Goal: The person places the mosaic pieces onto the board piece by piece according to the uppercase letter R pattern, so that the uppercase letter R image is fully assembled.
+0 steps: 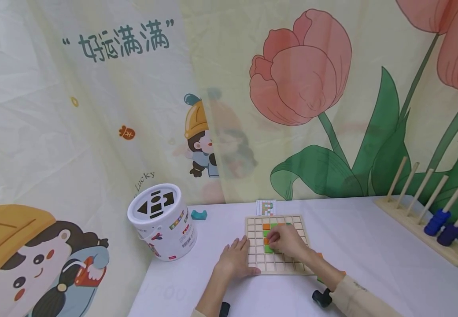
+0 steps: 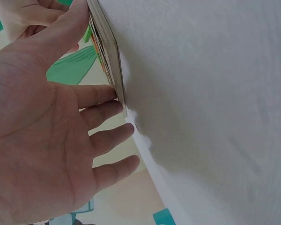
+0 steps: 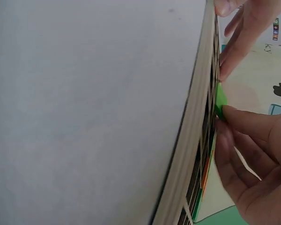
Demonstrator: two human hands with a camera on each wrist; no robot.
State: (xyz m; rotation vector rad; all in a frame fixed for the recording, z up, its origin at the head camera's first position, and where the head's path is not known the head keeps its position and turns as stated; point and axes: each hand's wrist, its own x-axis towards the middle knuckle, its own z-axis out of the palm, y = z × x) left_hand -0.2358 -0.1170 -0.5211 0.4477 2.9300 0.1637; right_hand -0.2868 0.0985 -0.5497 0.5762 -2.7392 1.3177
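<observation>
1. Here's the right hand (image 1: pixel 290 242) over the wooden grid board (image 1: pixel 256 233), fingers pinching a tilted green tile (image 3: pixel 220 100)!
2. Left hand (image 1: pixel 234 259), fingers straight, touches the board's left edge.
3. Board's flat on the counter (image 1: pixel 356 246), patterned card (image 1: pixel 266 208) just beyond, white tub (image 1: pixel 165 237) off left.

Looks like a play corner, in what building unclear. Backed, beyond the left hand (image 1: pixel 234 259), by fabric (image 1: pixel 221 35) printed with tulips and cartoon figures. Furnished with a white table (image 1: pixel 356 246) bearing toys: a gridded board (image 1: pixel 301 230) under the right hand (image 1: pixel 288 240), a shape-hole bucket (image 1: pixel 169 233) beyond the left, a peg rack (image 1: pixel 412 219) well rightward.
</observation>
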